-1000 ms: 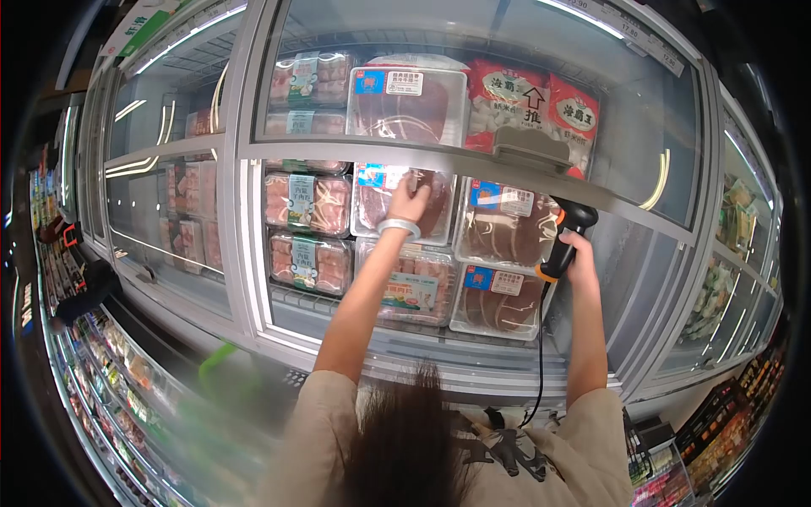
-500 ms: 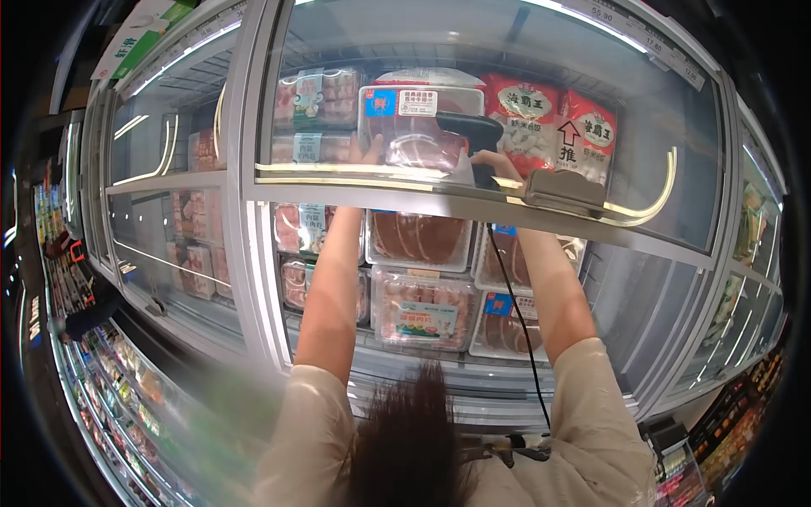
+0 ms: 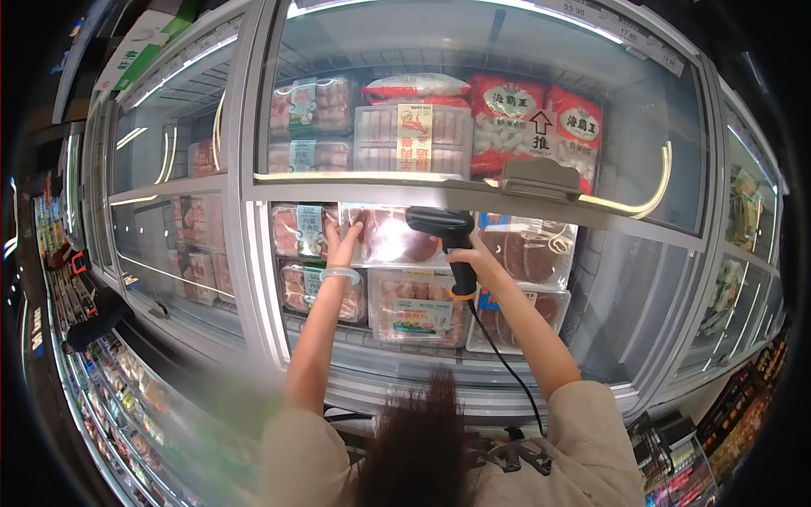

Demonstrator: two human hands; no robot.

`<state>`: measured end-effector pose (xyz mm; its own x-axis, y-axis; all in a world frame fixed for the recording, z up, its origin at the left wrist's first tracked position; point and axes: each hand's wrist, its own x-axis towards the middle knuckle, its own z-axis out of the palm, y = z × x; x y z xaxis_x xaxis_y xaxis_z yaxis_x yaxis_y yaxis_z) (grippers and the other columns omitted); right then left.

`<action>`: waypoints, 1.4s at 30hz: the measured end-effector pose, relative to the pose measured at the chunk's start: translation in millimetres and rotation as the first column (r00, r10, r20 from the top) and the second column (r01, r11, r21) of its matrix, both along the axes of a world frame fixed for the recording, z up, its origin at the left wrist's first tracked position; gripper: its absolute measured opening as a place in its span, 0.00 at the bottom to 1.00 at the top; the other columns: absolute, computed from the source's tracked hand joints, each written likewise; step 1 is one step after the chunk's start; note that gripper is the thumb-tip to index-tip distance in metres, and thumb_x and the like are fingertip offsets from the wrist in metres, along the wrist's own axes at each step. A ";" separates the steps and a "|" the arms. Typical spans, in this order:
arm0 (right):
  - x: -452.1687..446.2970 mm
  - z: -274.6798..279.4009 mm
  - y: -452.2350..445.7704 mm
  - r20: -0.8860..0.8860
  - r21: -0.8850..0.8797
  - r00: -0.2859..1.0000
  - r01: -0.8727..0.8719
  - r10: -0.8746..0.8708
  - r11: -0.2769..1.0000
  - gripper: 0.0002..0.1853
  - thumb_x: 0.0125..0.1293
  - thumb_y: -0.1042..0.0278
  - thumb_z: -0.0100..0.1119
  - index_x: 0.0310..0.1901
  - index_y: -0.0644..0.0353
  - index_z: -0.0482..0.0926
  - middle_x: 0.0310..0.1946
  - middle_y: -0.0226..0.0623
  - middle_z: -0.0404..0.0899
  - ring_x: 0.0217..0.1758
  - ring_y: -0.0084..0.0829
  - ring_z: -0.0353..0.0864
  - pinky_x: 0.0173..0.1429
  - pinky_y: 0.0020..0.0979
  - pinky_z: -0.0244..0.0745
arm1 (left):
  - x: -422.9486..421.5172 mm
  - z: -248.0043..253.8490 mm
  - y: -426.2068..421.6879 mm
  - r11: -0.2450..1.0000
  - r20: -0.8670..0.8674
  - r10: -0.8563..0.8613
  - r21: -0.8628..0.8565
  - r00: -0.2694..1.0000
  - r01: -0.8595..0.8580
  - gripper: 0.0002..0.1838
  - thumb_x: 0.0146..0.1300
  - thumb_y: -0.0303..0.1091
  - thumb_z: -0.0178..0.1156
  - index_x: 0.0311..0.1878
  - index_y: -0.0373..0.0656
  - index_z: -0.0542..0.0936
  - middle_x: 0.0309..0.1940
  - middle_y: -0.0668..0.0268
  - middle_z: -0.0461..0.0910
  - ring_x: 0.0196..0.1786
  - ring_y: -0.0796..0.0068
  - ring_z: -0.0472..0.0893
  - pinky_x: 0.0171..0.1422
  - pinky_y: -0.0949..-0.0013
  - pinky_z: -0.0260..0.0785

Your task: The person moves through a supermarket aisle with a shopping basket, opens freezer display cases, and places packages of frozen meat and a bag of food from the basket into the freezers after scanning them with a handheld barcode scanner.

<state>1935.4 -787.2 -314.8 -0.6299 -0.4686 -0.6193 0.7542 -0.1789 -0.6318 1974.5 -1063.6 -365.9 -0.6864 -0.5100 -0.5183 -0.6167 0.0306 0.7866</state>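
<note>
A corded black barcode scanner point(image 3: 441, 226) is gripped by my right hand point(image 3: 475, 256), its head over a clear-lidded tray of red meat point(image 3: 389, 241). Glare washes out part of that tray's lid. My left hand point(image 3: 345, 241), with a pale bracelet on the wrist, has its fingers closed on the tray's left edge. To its left sits a sliced-meat pack point(image 3: 296, 230) with a light blue label. A pack of meat slices point(image 3: 411, 308) lies just below, and more red meat trays point(image 3: 528, 253) lie to the right of the scanner.
A sliding glass door's frame point(image 3: 473, 201) crosses just above my hands, with a grey push handle point(image 3: 541, 176) on it. Behind the glass are meat-roll packs point(image 3: 414, 139) and red-and-white bags point(image 3: 507, 118). The scanner's cord point(image 3: 511, 363) hangs toward my body.
Both hands have come down toward me from behind the glass, bringing the meat tray below the door frame. The scanner moved with my right hand, and a meat-roll pack behind is now uncovered.
</note>
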 end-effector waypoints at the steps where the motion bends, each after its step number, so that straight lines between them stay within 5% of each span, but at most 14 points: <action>1: 4.1 3.8 0.2 0.030 -0.009 0.999 -0.018 0.018 1.000 0.24 0.39 0.73 0.55 0.43 0.60 0.67 0.36 0.32 0.67 0.39 0.25 0.66 0.44 0.24 0.61 | 4.0 10.2 9.6 0.998 0.006 0.006 0.066 1.000 -0.007 0.27 0.48 0.38 0.60 0.48 0.38 0.61 0.39 0.63 0.68 0.41 0.76 0.67 0.44 0.73 0.61; 2: 6.1 9.4 2.2 0.080 0.013 0.996 -0.030 0.029 0.999 0.26 0.38 0.73 0.55 0.46 0.60 0.66 0.36 0.32 0.67 0.40 0.26 0.66 0.45 0.25 0.61 | 7.9 20.2 20.1 0.984 0.018 0.054 0.169 0.998 -0.056 0.28 0.47 0.37 0.61 0.49 0.38 0.60 0.39 0.62 0.68 0.41 0.75 0.68 0.45 0.72 0.61; 5: 15.4 -9.5 3.5 0.024 0.036 0.999 -0.041 0.040 0.999 0.29 0.38 0.72 0.56 0.48 0.60 0.65 0.38 0.33 0.67 0.41 0.27 0.66 0.46 0.25 0.61 | 11.7 32.6 36.1 0.986 0.078 0.000 0.165 0.997 -0.012 0.30 0.46 0.37 0.61 0.50 0.37 0.60 0.39 0.61 0.68 0.42 0.73 0.68 0.45 0.72 0.62; 6: 18.0 -13.0 3.9 0.025 0.057 0.999 -0.044 0.043 0.997 0.29 0.37 0.72 0.56 0.48 0.60 0.64 0.38 0.33 0.66 0.42 0.27 0.66 0.46 0.25 0.61 | 22.2 5.0 25.9 0.996 0.104 -0.081 0.033 0.991 0.077 0.33 0.44 0.43 0.61 0.49 0.35 0.59 0.42 0.55 0.68 0.43 0.69 0.69 0.47 0.69 0.62; 14: 22.4 -25.3 -2.2 0.000 0.105 0.997 -0.074 0.075 0.992 0.30 0.36 0.71 0.58 0.47 0.60 0.63 0.40 0.36 0.64 0.42 0.30 0.65 0.46 0.25 0.62 | 16.7 11.0 32.9 0.983 0.097 -0.095 0.163 0.991 0.078 0.38 0.44 0.40 0.62 0.54 0.35 0.53 0.47 0.54 0.66 0.48 0.67 0.67 0.51 0.69 0.60; 20: 38.2 -40.2 -7.4 -0.100 0.198 0.995 0.018 0.002 0.980 0.23 0.39 0.72 0.54 0.43 0.61 0.67 0.36 0.36 0.69 0.37 0.25 0.67 0.41 0.25 0.62 | 24.9 -16.3 34.9 0.942 0.049 -0.213 -0.253 0.976 0.219 0.37 0.45 0.40 0.60 0.56 0.37 0.54 0.47 0.49 0.66 0.50 0.57 0.67 0.54 0.64 0.57; 23: 27.9 20.0 7.1 0.130 0.211 0.988 -0.110 0.084 0.971 0.23 0.39 0.71 0.55 0.42 0.62 0.68 0.33 0.35 0.69 0.36 0.25 0.68 0.41 0.24 0.63 | 27.9 -19.3 39.9 0.758 0.360 -0.231 -0.516 0.904 0.399 0.39 0.44 0.37 0.59 0.57 0.37 0.51 0.48 0.45 0.64 0.50 0.52 0.66 0.54 0.63 0.58; 26: 30.8 63.4 44.1 -0.060 0.345 0.937 -0.304 0.344 0.888 0.22 0.38 0.68 0.57 0.40 0.66 0.71 0.28 0.33 0.71 0.33 0.25 0.69 0.38 0.25 0.64 | 14.3 27.2 59.0 0.656 0.063 -0.436 -0.661 0.898 0.365 0.31 0.44 0.33 0.57 0.54 0.37 0.60 0.46 0.47 0.67 0.48 0.51 0.68 0.52 0.63 0.60; 28: 13.1 137.5 69.0 -0.126 0.241 0.886 -0.409 0.446 0.880 0.23 0.39 0.69 0.59 0.42 0.65 0.72 0.32 0.34 0.73 0.38 0.21 0.68 0.43 0.24 0.63 | -1.4 71.8 71.1 0.673 -0.038 -0.593 -0.571 0.804 0.470 0.25 0.46 0.31 0.57 0.50 0.38 0.65 0.43 0.51 0.70 0.46 0.56 0.71 0.49 0.64 0.63; 31: -0.1 183.2 99.8 -0.426 0.114 0.892 -0.115 0.153 0.987 0.27 0.39 0.74 0.57 0.47 0.63 0.69 0.38 0.31 0.72 0.41 0.20 0.68 0.45 0.23 0.63 | -25.1 164.9 108.2 0.723 -0.167 -0.671 -0.367 0.723 0.585 0.17 0.49 0.29 0.55 0.45 0.38 0.70 0.39 0.56 0.73 0.43 0.61 0.74 0.46 0.67 0.65; 32: -10.5 196.7 109.4 -0.368 0.103 0.921 -0.095 0.126 0.990 0.27 0.38 0.75 0.57 0.47 0.62 0.69 0.38 0.32 0.71 0.40 0.21 0.68 0.45 0.23 0.64 | -31.5 189.7 125.0 0.736 -0.207 -0.673 -0.283 0.710 0.615 0.15 0.49 0.28 0.55 0.43 0.37 0.72 0.37 0.57 0.74 0.41 0.62 0.74 0.45 0.68 0.66; 33: -20.4 186.2 122.7 -0.315 0.103 0.948 -0.019 0.051 0.994 0.27 0.38 0.73 0.57 0.46 0.62 0.69 0.38 0.32 0.71 0.39 0.22 0.68 0.44 0.24 0.64 | -38.1 204.3 140.5 0.724 -0.305 -0.684 -0.394 0.663 0.566 0.16 0.49 0.27 0.54 0.44 0.36 0.71 0.39 0.55 0.72 0.43 0.59 0.72 0.47 0.65 0.64; 36: -49.3 198.5 110.7 -0.525 0.115 0.850 0.115 -0.038 0.987 0.23 0.44 0.66 0.53 0.46 0.63 0.71 0.39 0.31 0.73 0.38 0.21 0.68 0.43 0.22 0.63 | -69.7 212.6 201.0 0.657 -0.494 -0.711 -0.720 0.500 0.223 0.21 0.48 0.27 0.54 0.48 0.35 0.67 0.47 0.49 0.67 0.49 0.53 0.68 0.52 0.61 0.59; 42: -53.3 194.3 113.5 -0.533 0.195 0.846 0.118 0.005 0.974 0.21 0.45 0.64 0.53 0.44 0.61 0.73 0.38 0.30 0.73 0.36 0.19 0.67 0.41 0.20 0.61 | -72.9 193.7 235.6 0.570 -0.399 -0.739 -0.800 0.543 0.187 0.32 0.40 0.30 0.58 0.53 0.37 0.62 0.55 0.45 0.54 0.55 0.47 0.58 0.57 0.50 0.48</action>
<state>1882.1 -673.8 -120.5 -0.9100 -0.3180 -0.2661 0.2892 -0.0268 -0.9569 1901.6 -828.0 -172.3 -0.8925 0.0301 0.4501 0.3148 0.7562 0.5736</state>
